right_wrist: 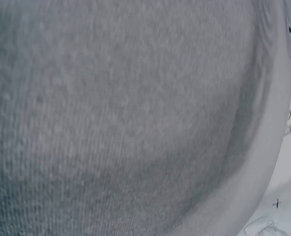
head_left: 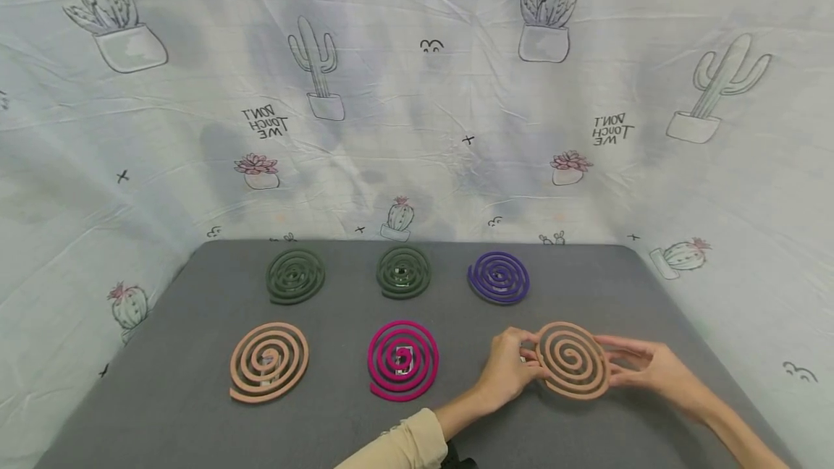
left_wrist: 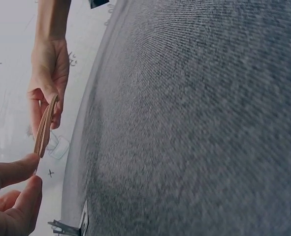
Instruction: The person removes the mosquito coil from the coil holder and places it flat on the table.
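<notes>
A tan spiral mosquito coil [head_left: 572,358] is held up in front of the table's right side, tilted to face the head camera. My left hand [head_left: 507,369] pinches its left rim between thumb and fingers. On the opposite rim, the right hand [head_left: 659,373] grips it the same way. From the left wrist view the coil [left_wrist: 46,129] appears edge-on, raised off the table, between the left hand [left_wrist: 17,199] and the right hand [left_wrist: 49,73]. Neither hand shows in the right wrist view.
Nearest the left hand lies a magenta coil [head_left: 373,359], with another tan coil [head_left: 302,357] farther left. Behind are two green coils, one left [head_left: 271,277] and one middle [head_left: 381,272], and a purple coil [head_left: 498,276]. Printed cloth [head_left: 417,93] surrounds the grey table [head_left: 339,425].
</notes>
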A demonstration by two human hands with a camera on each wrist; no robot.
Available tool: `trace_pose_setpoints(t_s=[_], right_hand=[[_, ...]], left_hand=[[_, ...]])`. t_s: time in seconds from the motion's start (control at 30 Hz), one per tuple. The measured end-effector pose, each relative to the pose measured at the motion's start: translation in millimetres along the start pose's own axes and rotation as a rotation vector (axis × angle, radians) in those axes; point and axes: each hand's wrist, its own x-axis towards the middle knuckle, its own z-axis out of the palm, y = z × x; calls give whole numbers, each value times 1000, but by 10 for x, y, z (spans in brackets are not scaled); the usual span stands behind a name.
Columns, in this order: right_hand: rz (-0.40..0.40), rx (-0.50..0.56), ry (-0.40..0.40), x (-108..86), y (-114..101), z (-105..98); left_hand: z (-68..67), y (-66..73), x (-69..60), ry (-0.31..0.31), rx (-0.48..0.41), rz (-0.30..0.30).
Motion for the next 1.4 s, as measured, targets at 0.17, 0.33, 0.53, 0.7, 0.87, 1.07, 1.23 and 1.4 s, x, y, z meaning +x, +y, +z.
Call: trace_pose_setpoints(t_s=[0.17,0.33,0.53,0.7,0.87,1.07,1.23,1.4], right_hand=[[19,77,-79,-13,27,-100],[52,117,-127,-42,20,-198],[35,135,-172,-71,18,-282],[45,189,-240,-93,64,-297],[71,229,-253,-75,105,-300],[112,263,-262,-46,128,-324],[120,286,-259,-41,142,-351],[155,292,-249,-69,140,-362]], left_hand=[[128,-110,31,8,46,22],[217,-126,74,0,76,38],[195,27,52,-37,21,0],[222,6,0,-60,16,-23],[255,-37,0,-43,36,-3],[281,-47,25,-26,52,0],[311,-71,75,-25,70,34],[321,-77,89,-49,55,53]])
